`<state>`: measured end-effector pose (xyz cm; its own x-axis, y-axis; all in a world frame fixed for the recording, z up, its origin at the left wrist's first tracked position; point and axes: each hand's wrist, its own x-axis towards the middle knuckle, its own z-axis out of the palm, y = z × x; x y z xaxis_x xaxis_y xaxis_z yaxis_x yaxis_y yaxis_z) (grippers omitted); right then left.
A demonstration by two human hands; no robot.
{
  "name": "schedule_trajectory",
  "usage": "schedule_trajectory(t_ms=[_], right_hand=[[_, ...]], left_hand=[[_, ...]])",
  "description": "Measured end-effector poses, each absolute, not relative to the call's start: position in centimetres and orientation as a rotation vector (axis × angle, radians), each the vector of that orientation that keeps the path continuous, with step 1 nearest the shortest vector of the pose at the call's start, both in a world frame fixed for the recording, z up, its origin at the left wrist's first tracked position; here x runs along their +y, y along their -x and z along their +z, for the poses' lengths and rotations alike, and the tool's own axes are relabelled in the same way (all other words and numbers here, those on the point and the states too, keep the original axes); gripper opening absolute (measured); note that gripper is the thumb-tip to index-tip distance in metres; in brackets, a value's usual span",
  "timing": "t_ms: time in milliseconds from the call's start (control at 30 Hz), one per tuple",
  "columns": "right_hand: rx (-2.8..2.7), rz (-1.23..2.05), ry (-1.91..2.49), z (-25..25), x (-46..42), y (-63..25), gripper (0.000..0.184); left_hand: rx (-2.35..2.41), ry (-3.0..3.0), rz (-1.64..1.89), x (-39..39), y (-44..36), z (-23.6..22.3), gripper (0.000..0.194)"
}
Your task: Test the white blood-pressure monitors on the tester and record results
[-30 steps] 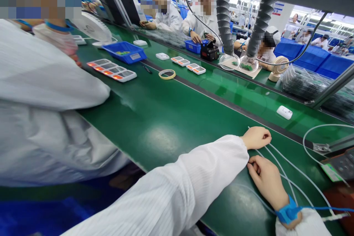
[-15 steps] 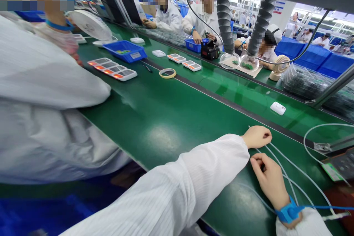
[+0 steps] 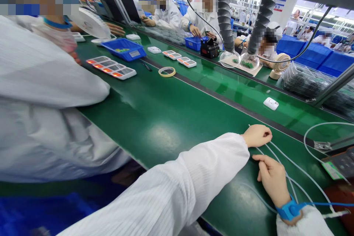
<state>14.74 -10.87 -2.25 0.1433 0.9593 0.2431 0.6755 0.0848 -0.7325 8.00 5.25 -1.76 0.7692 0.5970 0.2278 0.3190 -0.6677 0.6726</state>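
My left hand rests on the green conveyor belt, its fingers curled into a fist round thin white cables that run off to the right. My right hand lies just behind it, fingers together and pinching the same cables. A blue wrist strap with a blue cord circles my right wrist. My left sleeve is white and reaches across the belt from the lower left.
A co-worker in white stands close at the left. On the belt are a row of white trays, a blue bin, a tape roll and a small white device. Extraction hoses hang beyond, with more workers opposite.
The small white device and the trays on the far belt have travelled left. My right hand has slid slightly right along the cables. My left hand has stayed put.
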Motion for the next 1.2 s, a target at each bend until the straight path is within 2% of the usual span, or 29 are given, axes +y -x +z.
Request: schedule_trajectory(t_ms=[333, 567, 733, 933, 1100, 1200], right_hand=[[-1.508, 0.688, 1.723, -2.46, -11.09, -15.07, 0.033], [-1.490, 0.574, 1.679, -1.92, -10.73, -14.50, 0.045], [-1.500, 0.440, 1.592, -1.82, -11.09, -14.60, 0.038], [-1.442, 0.582, 1.651, -1.85, -11.38, -14.59, 0.027], [-1.475, 0.534, 1.657, -2.00, -10.83, -14.45, 0.029], [-1.425, 0.576, 1.655, -1.94, -10.72, -14.31, 0.037]], left_hand=[[0.685, -2.332, 0.578, 5.22, -7.97, -1.64, 0.022], [0.701, -2.334, 0.574, 5.14, -8.07, -1.51, 0.021], [0.694, -2.336, 0.577, 5.09, -7.97, -1.46, 0.021], [0.680, -2.334, 0.577, 5.19, -7.93, -1.55, 0.022], [0.676, -2.340, 0.583, 5.22, -8.06, -1.58, 0.022], [0.681, -2.342, 0.573, 5.22, -8.09, -1.52, 0.023]])
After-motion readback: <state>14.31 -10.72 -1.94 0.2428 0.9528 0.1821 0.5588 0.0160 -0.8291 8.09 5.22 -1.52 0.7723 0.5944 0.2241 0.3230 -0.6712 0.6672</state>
